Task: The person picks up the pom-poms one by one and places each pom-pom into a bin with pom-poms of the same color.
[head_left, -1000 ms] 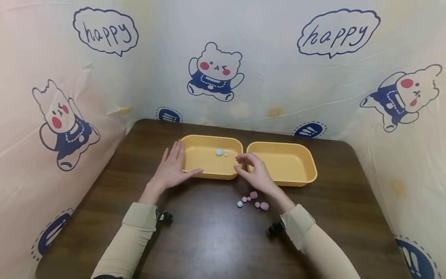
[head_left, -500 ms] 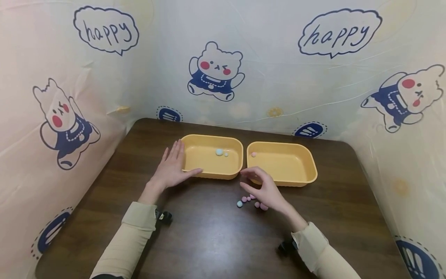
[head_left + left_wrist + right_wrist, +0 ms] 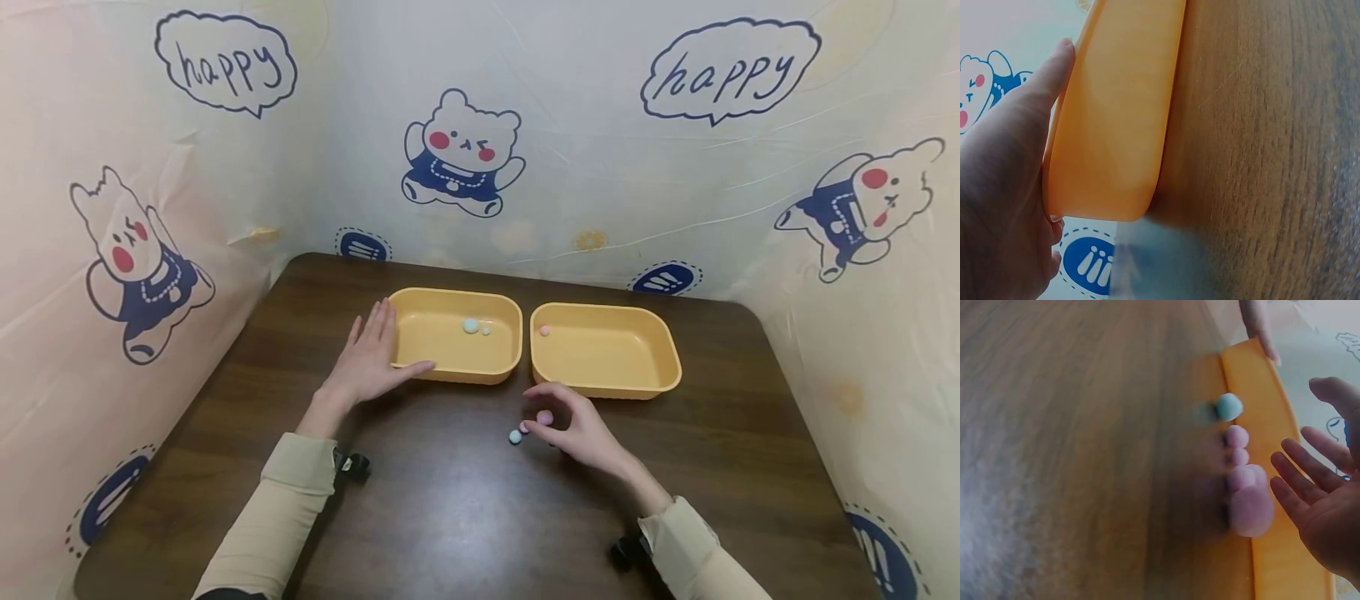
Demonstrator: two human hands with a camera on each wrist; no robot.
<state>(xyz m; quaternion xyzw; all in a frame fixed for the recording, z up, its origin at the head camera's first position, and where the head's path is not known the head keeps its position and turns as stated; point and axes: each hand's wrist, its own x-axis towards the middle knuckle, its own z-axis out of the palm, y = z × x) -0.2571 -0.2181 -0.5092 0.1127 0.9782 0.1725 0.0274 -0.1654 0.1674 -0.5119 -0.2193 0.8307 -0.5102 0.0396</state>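
My left hand [image 3: 363, 358] rests against the left end of a yellow plastic tray [image 3: 457, 373], fingers straight along its end wall and thumb at the near rim. Two pale blue pom-poms, one bigger [image 3: 471, 326] and one tiny [image 3: 486, 332], lie inside. Over the table, my right hand [image 3: 588, 433] holds nothing, its thumb and fingers spread apart above a loose group of pom-poms. A light blue pom-pom [image 3: 515, 437] is at the group's left; a larger pink one [image 3: 545, 417] shows between thumb and fingers. Several pink pom-poms [image 3: 1252, 511] line up in the right wrist view.
A second yellow tray [image 3: 615, 354] stands just right of the first, with one small pink pom-pom [image 3: 545, 331] in its far left corner. Both trays sit toward the back of the dark wooden table [image 3: 450, 517]. A printed curtain [image 3: 585, 167] closes in the back and sides.
A pink pom-pom has appeared in the right tray. My right hand has drawn back from between the trays, down toward the loose pom-poms. My left hand stays put.
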